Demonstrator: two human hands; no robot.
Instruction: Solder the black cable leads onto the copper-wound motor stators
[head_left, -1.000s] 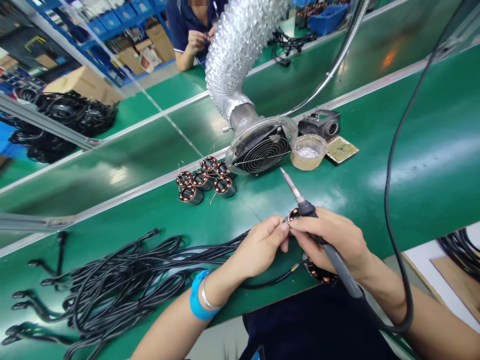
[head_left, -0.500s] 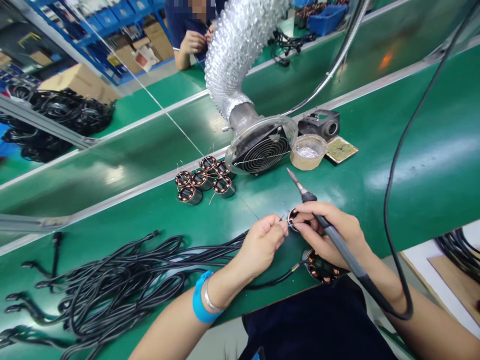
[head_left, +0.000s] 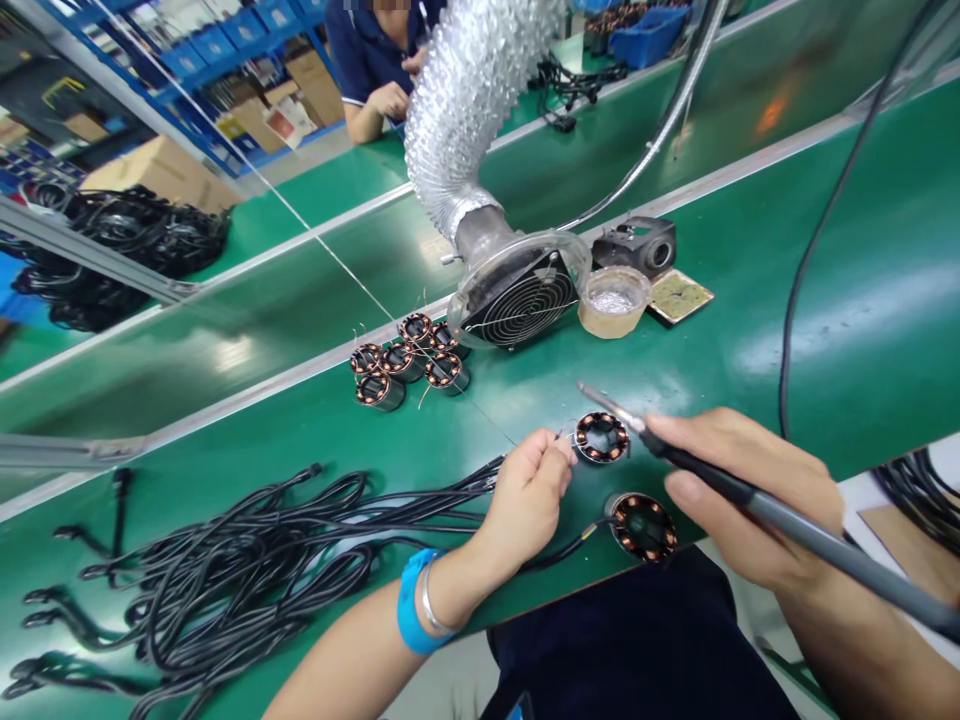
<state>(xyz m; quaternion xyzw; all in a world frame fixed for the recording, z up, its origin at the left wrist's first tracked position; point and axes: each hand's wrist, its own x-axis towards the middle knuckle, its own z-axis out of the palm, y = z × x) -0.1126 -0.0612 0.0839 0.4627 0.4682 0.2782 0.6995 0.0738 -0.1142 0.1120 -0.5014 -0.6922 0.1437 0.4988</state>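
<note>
My left hand [head_left: 531, 490] pinches thin wires at the left side of a copper-wound ring [head_left: 602, 438], which lies on the green table. Black cables [head_left: 277, 560] run from the left toward that hand. In my right hand [head_left: 757, 490] is a soldering iron [head_left: 705, 472], its tip pointing up and left above the ring. A second wound ring [head_left: 643, 527], joined to a black cable, sits near the front edge. Several more wound rings [head_left: 400, 360] stand together farther back.
A fan hood [head_left: 521, 295] on a silver duct [head_left: 454, 110] stands behind. Beside it are a round tub [head_left: 613, 302], a square pad [head_left: 681, 297] and a black holder [head_left: 636, 245]. A person [head_left: 379, 60] sits across the bench. A hanging cord [head_left: 814, 235] drops at the right.
My right hand has left the ring and moved right, its grip now around the soldering iron's handle. The ring is uncovered. My left hand has hardly moved.
</note>
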